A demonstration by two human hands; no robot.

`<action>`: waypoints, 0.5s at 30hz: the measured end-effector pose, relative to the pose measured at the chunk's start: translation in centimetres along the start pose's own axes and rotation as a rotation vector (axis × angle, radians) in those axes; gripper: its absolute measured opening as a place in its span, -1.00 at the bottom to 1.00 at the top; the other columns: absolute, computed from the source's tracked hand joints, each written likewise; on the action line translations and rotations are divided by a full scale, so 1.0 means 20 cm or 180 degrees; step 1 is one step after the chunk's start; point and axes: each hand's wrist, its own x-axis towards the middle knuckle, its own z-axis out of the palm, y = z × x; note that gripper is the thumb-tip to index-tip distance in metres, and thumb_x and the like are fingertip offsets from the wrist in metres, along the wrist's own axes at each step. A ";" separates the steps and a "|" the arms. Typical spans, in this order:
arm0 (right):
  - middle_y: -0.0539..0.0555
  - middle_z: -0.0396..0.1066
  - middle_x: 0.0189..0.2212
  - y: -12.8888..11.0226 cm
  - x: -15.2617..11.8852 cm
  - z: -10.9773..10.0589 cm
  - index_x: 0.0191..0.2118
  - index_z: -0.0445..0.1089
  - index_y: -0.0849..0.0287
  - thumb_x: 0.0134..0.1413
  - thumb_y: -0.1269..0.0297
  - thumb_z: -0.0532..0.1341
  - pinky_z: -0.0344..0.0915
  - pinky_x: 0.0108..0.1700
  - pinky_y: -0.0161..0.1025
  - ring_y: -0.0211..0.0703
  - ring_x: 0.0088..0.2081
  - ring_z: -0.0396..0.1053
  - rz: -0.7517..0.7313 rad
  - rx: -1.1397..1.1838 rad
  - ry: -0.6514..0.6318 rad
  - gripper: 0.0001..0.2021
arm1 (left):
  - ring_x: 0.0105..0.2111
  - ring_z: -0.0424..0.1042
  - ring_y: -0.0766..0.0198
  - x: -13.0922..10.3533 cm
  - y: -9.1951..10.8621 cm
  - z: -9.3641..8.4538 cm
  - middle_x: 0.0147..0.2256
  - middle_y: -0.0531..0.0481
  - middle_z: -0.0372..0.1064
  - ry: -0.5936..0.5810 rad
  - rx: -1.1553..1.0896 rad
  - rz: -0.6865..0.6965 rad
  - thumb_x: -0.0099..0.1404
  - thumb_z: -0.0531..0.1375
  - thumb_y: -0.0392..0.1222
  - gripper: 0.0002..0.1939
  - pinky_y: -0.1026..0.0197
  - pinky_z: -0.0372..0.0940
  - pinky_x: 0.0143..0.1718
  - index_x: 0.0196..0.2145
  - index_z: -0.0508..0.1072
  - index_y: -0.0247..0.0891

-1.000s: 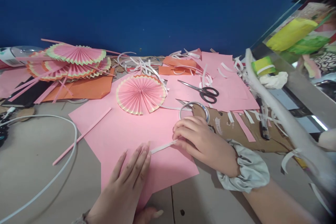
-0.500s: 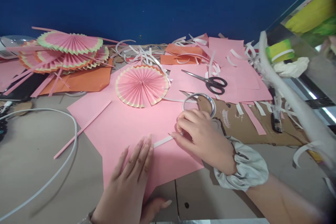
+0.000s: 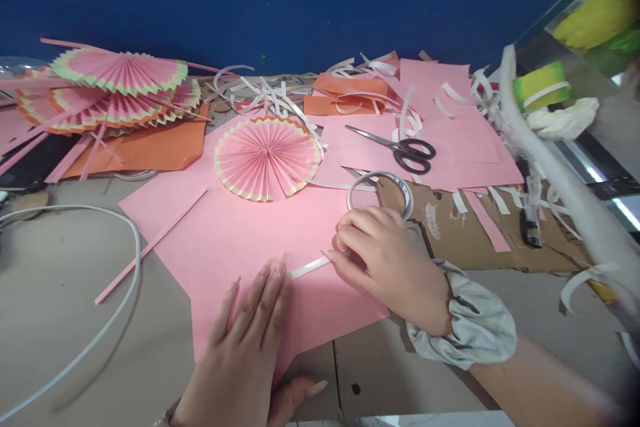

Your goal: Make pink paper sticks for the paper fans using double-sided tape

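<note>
My left hand [image 3: 250, 327] lies flat with fingers stretched out on a pink paper sheet [image 3: 225, 233], its fingertips over one end of a narrow white strip [image 3: 311, 267]. The strip looks like double-sided tape. At its other end my right hand [image 3: 380, 250] is closed, thumb and fingers pinching the strip; the exact grip is partly hidden. Just behind the right hand a tape roll [image 3: 409, 197] lies on its side. A pleated pink paper rosette [image 3: 250, 163] with a pale edge rests on the paper farther back.
Black-handled scissors [image 3: 414, 155] lie on pink sheets [image 3: 480, 153] at the back right. Stacked paper rosettes [image 3: 123, 77] sit at the back left. A white cable [image 3: 137, 247] loops at left. White paper scraps [image 3: 270, 97] and cardboard [image 3: 455, 240] lie around.
The view has shifted slightly, so the background things sit a little differently. Both hands keep their places on the strip, with barely any movement.
</note>
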 end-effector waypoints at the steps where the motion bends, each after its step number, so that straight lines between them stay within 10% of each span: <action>1: -0.01 0.30 -0.36 0.00 0.00 0.00 -0.48 0.23 0.18 0.12 0.24 0.13 0.04 -0.11 -0.15 -0.16 -0.25 0.20 -0.0026 -0.0045 0.0029 -0.80 | 0.21 -0.05 -0.07 0.00 0.00 0.00 0.22 -0.39 -0.03 0.0007 0.0000 -0.0003 0.20 0.00 0.25 -0.11 -0.04 -0.33 0.21 0.20 0.06 -0.62; 15: -0.01 0.35 -0.38 -0.01 -0.02 0.04 -0.43 0.30 0.17 0.09 0.36 0.14 0.04 -0.09 -0.08 -0.16 -0.27 0.26 -0.0415 -0.0659 0.0314 -0.91 | 0.20 0.00 -0.05 0.00 0.02 -0.02 0.21 -0.35 0.01 0.0046 -0.0107 -0.0095 0.20 0.00 0.24 -0.18 -0.07 -0.33 0.22 0.16 0.17 -0.57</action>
